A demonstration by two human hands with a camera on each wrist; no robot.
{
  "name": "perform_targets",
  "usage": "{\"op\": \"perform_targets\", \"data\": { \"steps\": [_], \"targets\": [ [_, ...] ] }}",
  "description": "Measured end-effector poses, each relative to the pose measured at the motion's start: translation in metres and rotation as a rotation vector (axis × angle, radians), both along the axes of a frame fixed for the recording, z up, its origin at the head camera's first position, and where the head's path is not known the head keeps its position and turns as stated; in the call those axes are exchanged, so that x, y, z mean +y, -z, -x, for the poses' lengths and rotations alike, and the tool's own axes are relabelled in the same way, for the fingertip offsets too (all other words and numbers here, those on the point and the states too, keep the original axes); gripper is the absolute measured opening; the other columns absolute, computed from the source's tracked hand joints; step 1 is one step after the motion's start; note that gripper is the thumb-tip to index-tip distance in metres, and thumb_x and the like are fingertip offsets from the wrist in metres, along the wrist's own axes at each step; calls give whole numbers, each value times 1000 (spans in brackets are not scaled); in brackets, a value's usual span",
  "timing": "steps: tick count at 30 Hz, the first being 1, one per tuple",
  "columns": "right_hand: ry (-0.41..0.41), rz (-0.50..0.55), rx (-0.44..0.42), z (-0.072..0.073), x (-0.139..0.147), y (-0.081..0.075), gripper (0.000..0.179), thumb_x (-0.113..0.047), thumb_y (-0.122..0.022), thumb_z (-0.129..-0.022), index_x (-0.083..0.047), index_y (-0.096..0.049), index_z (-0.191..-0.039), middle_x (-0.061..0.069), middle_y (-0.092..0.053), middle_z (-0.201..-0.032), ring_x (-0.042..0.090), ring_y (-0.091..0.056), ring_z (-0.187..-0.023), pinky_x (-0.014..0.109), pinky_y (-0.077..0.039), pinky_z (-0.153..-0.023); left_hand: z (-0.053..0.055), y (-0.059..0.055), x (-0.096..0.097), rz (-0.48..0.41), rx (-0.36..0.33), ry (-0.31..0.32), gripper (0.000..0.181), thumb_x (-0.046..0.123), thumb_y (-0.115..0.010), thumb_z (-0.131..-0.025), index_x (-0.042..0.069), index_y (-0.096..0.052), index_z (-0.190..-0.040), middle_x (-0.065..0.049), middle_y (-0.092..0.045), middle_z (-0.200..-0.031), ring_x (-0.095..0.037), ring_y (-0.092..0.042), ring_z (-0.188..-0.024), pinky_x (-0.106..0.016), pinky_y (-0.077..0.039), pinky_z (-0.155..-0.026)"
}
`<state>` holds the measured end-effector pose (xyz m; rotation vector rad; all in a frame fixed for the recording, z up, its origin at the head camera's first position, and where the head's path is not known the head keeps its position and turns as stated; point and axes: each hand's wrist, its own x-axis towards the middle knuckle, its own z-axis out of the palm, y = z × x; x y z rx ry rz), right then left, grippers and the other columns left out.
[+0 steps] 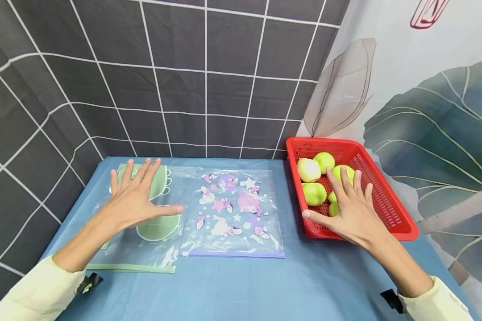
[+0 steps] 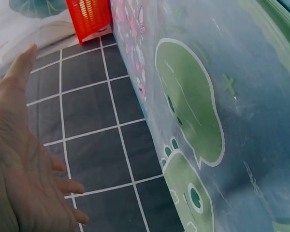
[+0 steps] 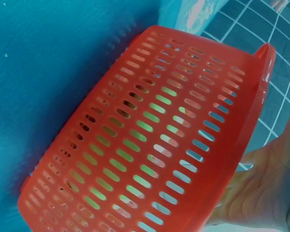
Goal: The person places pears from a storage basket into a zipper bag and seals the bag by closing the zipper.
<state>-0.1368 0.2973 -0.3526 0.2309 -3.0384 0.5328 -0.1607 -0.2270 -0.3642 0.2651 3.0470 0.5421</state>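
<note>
With fingers and thumb spread wide, my left hand (image 1: 132,200) hovers over a clear zip bag printed with green shapes (image 1: 158,227). In the left wrist view the palm shows bare, with nothing in it. To the right of that bag lies a second flat zip bag (image 1: 233,214), printed with pink and purple rabbits and edged by a purple slider. My right hand (image 1: 353,211), also spread and holding nothing, is above the near side of a red plastic basket (image 1: 379,191). Several yellow-green apples (image 1: 314,194) sit in the basket's left part, some partly hidden behind the right hand.
A blue cloth (image 1: 241,285) covers the table. Behind it hangs a dark grey sheet with a white grid (image 1: 176,89), and a leaf-patterned curtain (image 1: 434,133) hangs on the right behind the basket. The basket's slotted side wall (image 3: 130,145) fills much of the right wrist view.
</note>
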Motion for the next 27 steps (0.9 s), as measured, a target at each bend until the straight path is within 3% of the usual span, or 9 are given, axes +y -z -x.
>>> {"op": "perform_targets", "data": {
  "steps": [11, 17, 23, 27],
  "targets": [
    [5, 3, -33, 1, -3, 8, 130, -83, -75, -89, -26, -5, -183, 23, 6, -190, 58, 18, -173, 89, 3, -133, 3, 9, 11, 2, -20, 26, 148, 97, -73, -79, 21, 1, -183, -20, -3, -191, -58, 15, -173, -84, 23, -130],
    [-2, 11, -29, -3, -10, 3, 130, -82, -76, -89, -26, -6, -183, 19, 9, -191, 53, 14, -176, 89, -8, -133, 0, 14, 26, -22, -35, 28, 147, 96, -75, -78, 19, -6, -183, -20, -9, -191, -56, 5, -175, -85, 11, -134],
    [-25, -42, -32, -14, -31, -7, 124, -89, -72, -87, -38, -10, -182, 11, 1, -193, 55, -22, -173, 91, -39, -118, -7, 23, 48, -53, 10, 70, 140, 96, -76, -77, 16, -26, -180, -21, -29, -186, -55, -14, -174, -83, -6, -137],
    [-96, -54, 6, -20, -46, -13, 121, -89, -73, -86, -39, -18, -182, 12, -13, -192, 53, -52, -157, 74, -61, -107, -11, 29, 66, -41, 45, 143, 127, 92, -77, -78, 19, -41, -175, -21, -43, -179, -54, -30, -170, -83, -18, -136]
  ]
}}
